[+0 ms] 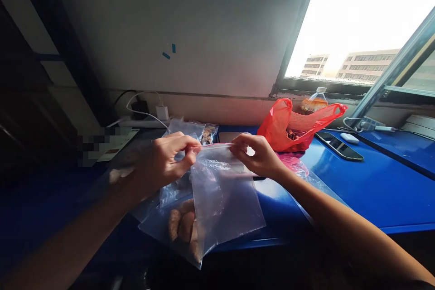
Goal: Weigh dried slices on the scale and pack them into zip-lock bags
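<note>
- Your left hand (175,156) and right hand (254,154) pinch a clear bag (227,199) by its top edge.
- Sheet (117,145) lies leftward (any print too blurred to read).

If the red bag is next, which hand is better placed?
Right hand, probably: the red bag stands beyond it; the left hand is farther off. Both pinch the top edge of a clear bag, so left would hold alone.

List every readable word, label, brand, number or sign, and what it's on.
No legible text anywhere in view.
Sheet at left: partly pixelated, unreadable.
Held clear bag: no readable lettering.
Red bag: none readable.
Phone: dark screen, nothing readable.
Bottle by the window: nothing readable.
</note>
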